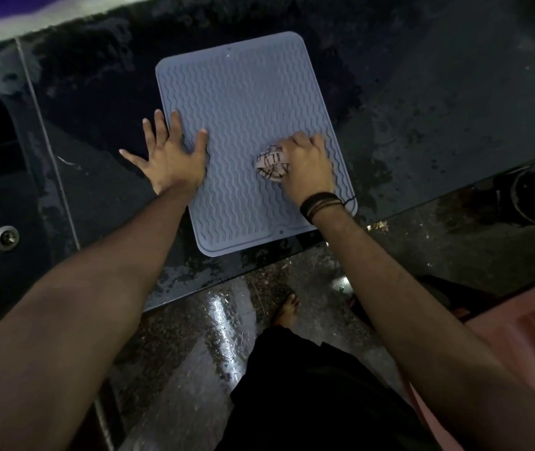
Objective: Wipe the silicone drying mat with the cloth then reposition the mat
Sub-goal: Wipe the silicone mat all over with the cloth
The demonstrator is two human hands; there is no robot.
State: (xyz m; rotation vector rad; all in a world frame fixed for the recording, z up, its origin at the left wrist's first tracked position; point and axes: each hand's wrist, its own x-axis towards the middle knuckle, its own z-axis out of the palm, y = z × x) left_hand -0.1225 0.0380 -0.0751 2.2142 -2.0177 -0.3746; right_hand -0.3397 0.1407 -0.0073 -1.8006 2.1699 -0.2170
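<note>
Two hands work the mat (246, 118): my left hand (170, 157) lies flat, fingers spread, on its left edge, while my right hand (305, 164) grips the cloth (271, 164) near its right edge. The mat's long axis runs away from me across the desk (422, 92), mostly beyond the cloth.

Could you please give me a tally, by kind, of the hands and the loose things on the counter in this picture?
Hands: 2, the left hand pressing flat on the mat's edge, the right hand gripping the cloth
Silicone drying mats: 1, the blue-grey mat on the dark counter
Cloths: 1, the bunched patterned cloth on the mat
Total: 4
</note>
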